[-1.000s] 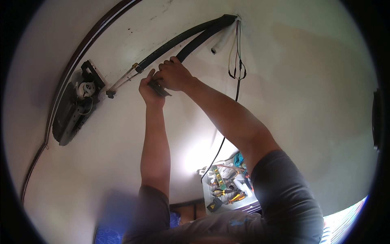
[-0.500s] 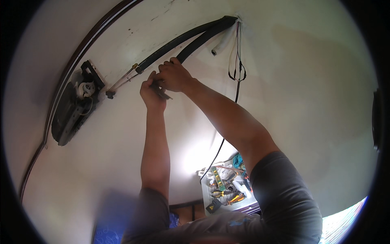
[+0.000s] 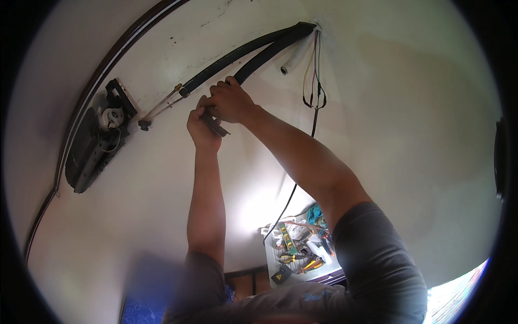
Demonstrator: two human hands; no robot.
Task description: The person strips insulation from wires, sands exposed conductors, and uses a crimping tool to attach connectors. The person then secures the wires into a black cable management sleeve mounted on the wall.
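Two black foam-insulated pipes run down the wall from an upper corner. The end of the lower insulated pipe (image 3: pixel 267 54) disappears behind my right hand (image 3: pixel 232 100), whose fingers are curled round it. Just below and to the left, my left hand (image 3: pixel 202 129) is closed on a flat dark bar (image 3: pixel 216 126), which sticks out past the palm towards the lower right. Both hands touch, and the fingers hide where bar and pipe meet. The upper insulated pipe (image 3: pixel 232 56) ends in brass fittings (image 3: pixel 179 88) with thin bare tubes leading left.
A dark unit with exposed parts (image 3: pixel 102 135) hangs at the left. Near the corner are a white pipe stub (image 3: pixel 288 66) and dangling wires (image 3: pixel 315 81) joined to a black cable (image 3: pixel 294 189). Below, a table (image 3: pixel 272 262) carries a green level (image 3: pixel 287 237), pliers (image 3: pixel 312 264) and other tools.
The flat bar in my left hand has turned slightly and shows more of its length. My left hand has dropped a touch; the right stays nearly still.
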